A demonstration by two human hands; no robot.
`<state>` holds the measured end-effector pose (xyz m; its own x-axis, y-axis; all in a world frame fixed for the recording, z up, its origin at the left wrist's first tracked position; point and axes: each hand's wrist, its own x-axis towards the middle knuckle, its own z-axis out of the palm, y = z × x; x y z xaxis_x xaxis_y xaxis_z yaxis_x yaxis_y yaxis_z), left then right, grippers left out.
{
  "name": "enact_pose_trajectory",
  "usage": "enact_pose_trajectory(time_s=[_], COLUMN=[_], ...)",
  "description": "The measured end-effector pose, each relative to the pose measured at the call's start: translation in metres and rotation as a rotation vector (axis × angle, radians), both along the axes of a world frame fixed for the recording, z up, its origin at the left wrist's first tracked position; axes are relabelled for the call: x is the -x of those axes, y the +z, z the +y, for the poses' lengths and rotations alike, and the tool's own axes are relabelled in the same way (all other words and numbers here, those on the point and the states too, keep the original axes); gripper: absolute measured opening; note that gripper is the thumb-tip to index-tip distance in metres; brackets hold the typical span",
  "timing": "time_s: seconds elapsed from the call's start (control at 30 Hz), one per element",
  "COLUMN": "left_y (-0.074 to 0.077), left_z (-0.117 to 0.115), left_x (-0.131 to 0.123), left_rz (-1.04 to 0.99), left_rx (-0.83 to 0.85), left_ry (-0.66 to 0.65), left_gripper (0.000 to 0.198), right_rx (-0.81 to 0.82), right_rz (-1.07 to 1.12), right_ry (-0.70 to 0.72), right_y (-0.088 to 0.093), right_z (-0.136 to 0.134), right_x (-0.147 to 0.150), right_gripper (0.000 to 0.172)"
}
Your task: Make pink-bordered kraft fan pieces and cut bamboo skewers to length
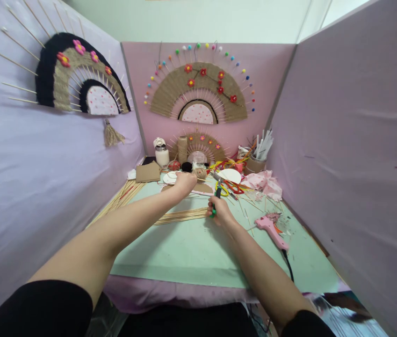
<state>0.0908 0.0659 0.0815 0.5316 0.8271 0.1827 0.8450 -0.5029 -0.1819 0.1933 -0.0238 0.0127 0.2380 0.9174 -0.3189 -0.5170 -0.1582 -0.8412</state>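
Note:
My right hand (221, 210) is wrapped round the green and black handles of a pair of pliers (218, 191). Their metal head points up and away from me. To the left, my left hand (185, 183) is closed in a pinch, and a thin wooden stick (201, 179) juts from its fingertips toward the pliers' head. Whether the jaws touch the stick is too small to tell. Just behind my left fingertips sits a ball of twine (200, 173). Below and between my hands lies a row of thin bamboo sticks (180, 216) on the green tabletop.
A pink glue gun (271, 231) lies at right, its black cord running off the front edge. Yellow-handled scissors (223, 191), a white disc (229, 176), cardboard (148, 172) and a jar (162, 155) are farther back. Fan-shaped decorations (198, 89) hang on the surrounding partitions.

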Motion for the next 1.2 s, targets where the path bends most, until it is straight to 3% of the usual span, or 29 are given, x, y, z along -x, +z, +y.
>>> enact_pose_trajectory(time_s=[0.2,0.43,0.63,0.93,1.03,1.2], left_y=[-0.006,-0.031,-0.048,-0.041,-0.046,-0.069], left_z=[0.008,0.006,0.003,-0.005,-0.018,-0.034], left_x=[0.021,0.056,0.063,0.068,0.071,0.08], left_rz=[0.02,0.066,0.078,0.031,-0.068,-0.314], left_rx=[0.083,0.131,0.162,0.153,0.119,0.179], left_ry=[0.042,0.13,0.168,0.148,0.096,0.015], left_gripper=[0.031,0.037,0.035,0.034,0.035,0.027], right_rx=[-0.069,-0.123,-0.112,-0.103,-0.166,-0.265], right_rz=[0.037,0.011,0.008,0.034,0.079,0.154], right_ry=[-0.079,-0.017,-0.004,-0.028,-0.082,-0.167], right_y=[0.008,0.007,0.004,0.006,0.008,0.01], right_z=[0.003,0.001,0.0,-0.002,-0.002,-0.001], right_x=[-0.01,-0.003,-0.003,-0.003,-0.007,-0.013], right_gripper=[0.027,0.028,0.027,0.025,0.027,0.032])
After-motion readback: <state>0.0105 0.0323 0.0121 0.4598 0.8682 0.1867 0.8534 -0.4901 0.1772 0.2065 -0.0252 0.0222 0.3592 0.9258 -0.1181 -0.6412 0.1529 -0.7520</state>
